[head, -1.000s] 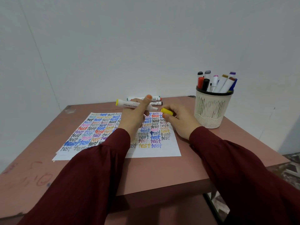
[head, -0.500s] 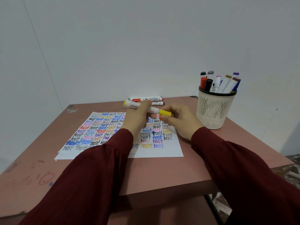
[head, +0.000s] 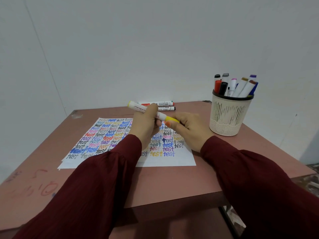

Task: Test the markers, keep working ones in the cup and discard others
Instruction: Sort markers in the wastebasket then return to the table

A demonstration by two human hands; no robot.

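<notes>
My left hand (head: 145, 123) grips the white barrel of a yellow marker (head: 138, 107) above the test paper (head: 110, 135). My right hand (head: 188, 130) pinches the marker's yellow cap (head: 171, 119), which sits on the marker's end. A cream slotted cup (head: 229, 116) stands at the right and holds several markers (head: 236, 85). Two whiteboard markers (head: 164, 106) lie side by side behind my hands, near the wall.
The white sheets covered in coloured "test" words lie on a reddish-brown table (head: 172, 183). A white wall (head: 155, 49) rises right behind it. The table's front edge runs below my sleeves, and its right edge falls off beyond the cup.
The yellow cap was apart in my right hand; it now sits pushed onto the marker that my left hand holds. Both hands have come together.
</notes>
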